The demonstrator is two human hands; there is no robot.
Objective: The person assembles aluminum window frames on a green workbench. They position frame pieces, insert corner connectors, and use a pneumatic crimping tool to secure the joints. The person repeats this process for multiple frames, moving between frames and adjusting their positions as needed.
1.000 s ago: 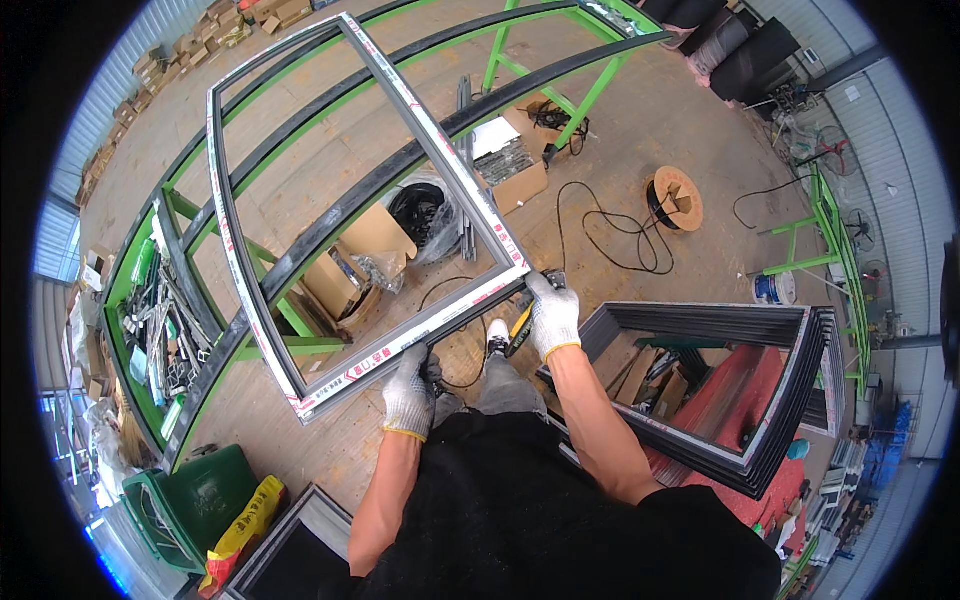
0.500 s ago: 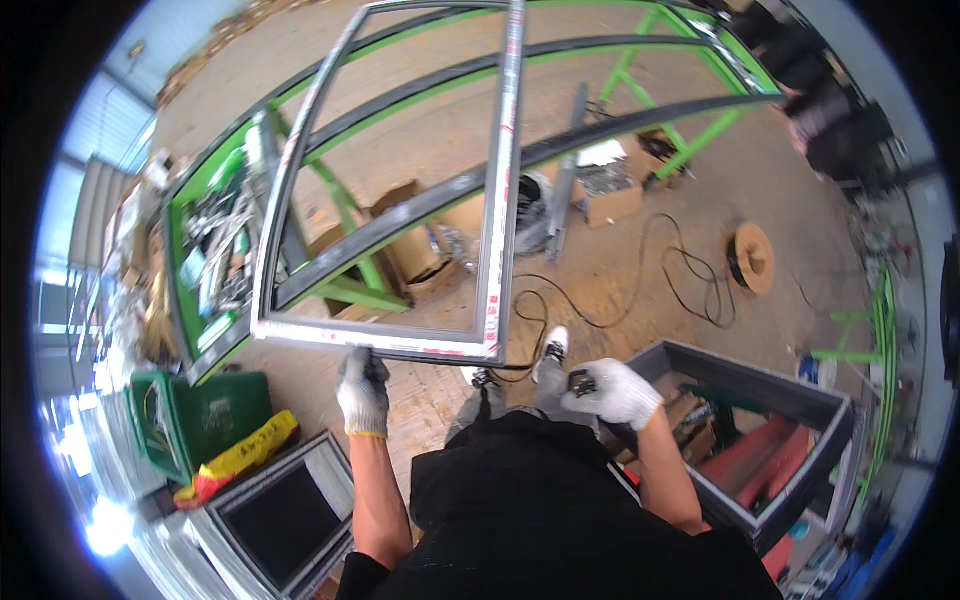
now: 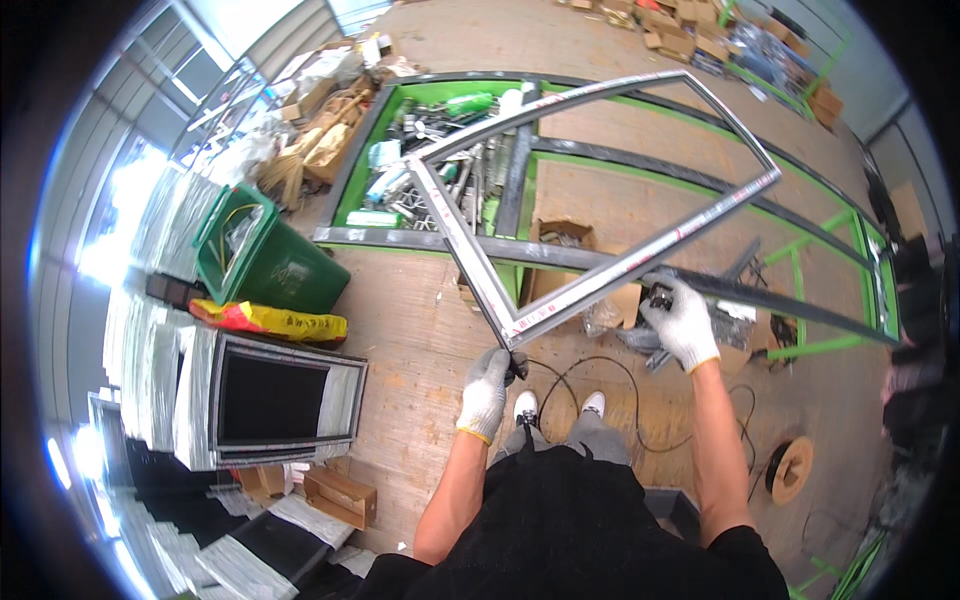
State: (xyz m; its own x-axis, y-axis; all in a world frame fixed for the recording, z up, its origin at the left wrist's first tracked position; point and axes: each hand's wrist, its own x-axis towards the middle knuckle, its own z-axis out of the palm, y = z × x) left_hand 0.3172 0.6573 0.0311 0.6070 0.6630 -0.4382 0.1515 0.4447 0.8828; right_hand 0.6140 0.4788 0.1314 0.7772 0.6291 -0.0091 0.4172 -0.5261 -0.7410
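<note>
A rectangular window frame [image 3: 620, 271], grey with white protective film, lies turned at an angle across a green workbench with black-topped rails [image 3: 590, 256]. One corner juts over the bench's near edge toward me. At that corner my left hand [image 3: 486, 395], in a white knitted glove, is closed on the frame; its fingertips look dark. Beside the near right bar is my right hand [image 3: 683, 325], gloved too, with fingers curled round something small and dark that I cannot make out. Whether it touches the bar cannot be told.
A green bin [image 3: 285, 265] stands at left by a yellow bag [image 3: 275, 320] and stacked framed panels [image 3: 290, 395]. The bench's left tray [image 3: 450, 115] holds bottles and metal pieces. A black cable [image 3: 640, 420] trails over the floor near my feet toward a spool [image 3: 790, 470].
My view has swung left. The window frame has turned clockwise on the bench, its near corner now at my left hand. My right hand has come up beside the frame.
</note>
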